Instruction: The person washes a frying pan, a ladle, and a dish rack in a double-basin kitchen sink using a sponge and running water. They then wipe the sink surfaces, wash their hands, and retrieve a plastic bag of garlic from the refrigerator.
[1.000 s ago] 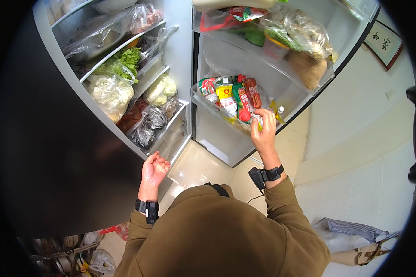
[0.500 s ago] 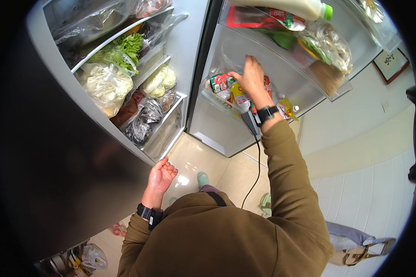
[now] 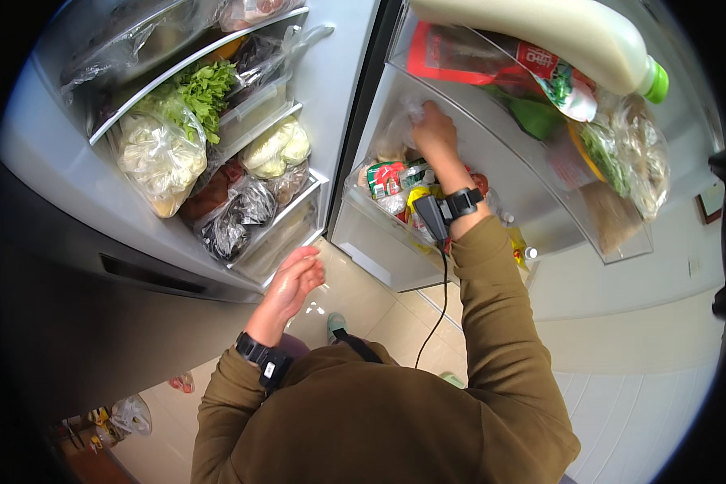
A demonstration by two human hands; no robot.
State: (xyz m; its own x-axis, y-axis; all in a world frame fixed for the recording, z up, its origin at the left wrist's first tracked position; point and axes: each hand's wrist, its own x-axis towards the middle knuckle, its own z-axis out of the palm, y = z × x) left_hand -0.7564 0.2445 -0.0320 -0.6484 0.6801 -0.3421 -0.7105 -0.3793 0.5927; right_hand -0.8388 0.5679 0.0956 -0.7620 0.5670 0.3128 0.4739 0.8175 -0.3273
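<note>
My right hand (image 3: 436,135) reaches into the lower bin (image 3: 369,203) of the open refrigerator door. Its fingers are closed on a clear plastic bag (image 3: 395,133), whose crumpled film shows to the left of the fingertips. Below the hand, the bin holds a red, green and white packet (image 3: 385,178), a yellow packet (image 3: 417,196) and other small packages. My left hand (image 3: 290,284) hangs free near the lower corner of the fridge compartment, fingers loosely bent and apart, with nothing in it.
Shelves at left hold bagged cauliflower (image 3: 160,165), leafy greens (image 3: 206,93), a cabbage (image 3: 276,148) and a dark plastic bag (image 3: 246,211). The upper door shelf carries a large white bottle with a green cap (image 3: 658,79) and a red pouch (image 3: 452,56). A black cable (image 3: 444,298) hangs from my right wrist.
My right hand has gone from open fingers above the bin to a grip on the clear bag. My left hand has risen slightly to the right. The view has shifted closer to the door.
</note>
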